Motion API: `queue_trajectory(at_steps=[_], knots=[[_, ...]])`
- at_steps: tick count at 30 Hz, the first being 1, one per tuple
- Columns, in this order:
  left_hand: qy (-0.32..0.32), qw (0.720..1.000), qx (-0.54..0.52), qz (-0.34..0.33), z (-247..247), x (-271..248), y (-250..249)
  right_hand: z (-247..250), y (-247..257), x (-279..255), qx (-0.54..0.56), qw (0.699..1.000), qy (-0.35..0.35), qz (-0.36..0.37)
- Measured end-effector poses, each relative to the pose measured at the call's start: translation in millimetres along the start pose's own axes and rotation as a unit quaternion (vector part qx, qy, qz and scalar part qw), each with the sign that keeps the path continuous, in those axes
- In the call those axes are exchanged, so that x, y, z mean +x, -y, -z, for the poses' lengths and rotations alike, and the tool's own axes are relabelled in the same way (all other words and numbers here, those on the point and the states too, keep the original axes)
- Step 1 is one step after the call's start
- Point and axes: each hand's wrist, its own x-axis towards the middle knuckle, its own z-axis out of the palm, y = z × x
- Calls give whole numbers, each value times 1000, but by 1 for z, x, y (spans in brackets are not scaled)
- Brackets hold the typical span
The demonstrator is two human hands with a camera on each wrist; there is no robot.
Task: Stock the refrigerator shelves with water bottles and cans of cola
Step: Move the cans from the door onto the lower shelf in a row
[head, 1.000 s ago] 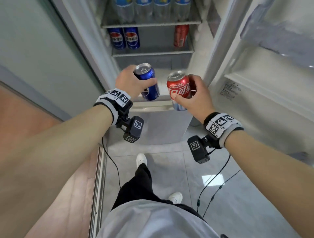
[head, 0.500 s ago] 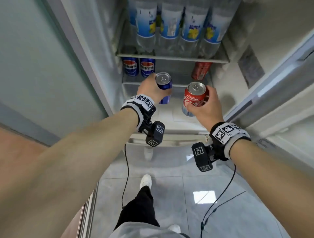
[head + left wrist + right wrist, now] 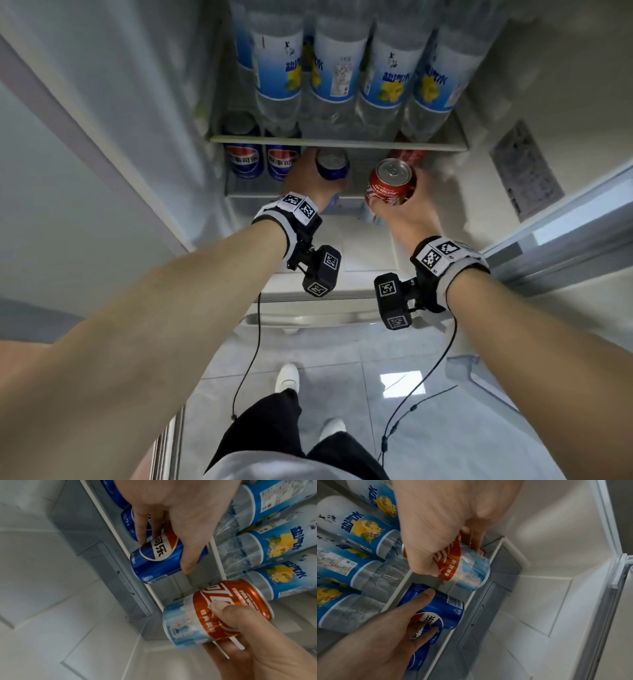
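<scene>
Water bottles (image 3: 339,68) fill the upper shelf; the left hand (image 3: 305,181) grips a blue can (image 3: 331,167) and the right hand (image 3: 407,209) a red can (image 3: 390,185), both nearing the can shelf (image 3: 294,196).

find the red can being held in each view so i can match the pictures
Head: red can right of centre, in the right hand, below the bottle shelf.
Left wrist: red can at lower right, lying sideways.
Right wrist: red can at upper centre, under the palm.
Shared landmark: the blue can beside it.
</scene>
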Motion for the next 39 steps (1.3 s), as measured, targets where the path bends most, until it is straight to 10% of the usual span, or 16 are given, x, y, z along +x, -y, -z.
queue_trajectory(at_steps=[39], knots=[[-121,992,16,-12,-42,24,42,-2,-26,39,0,998,-37,52]])
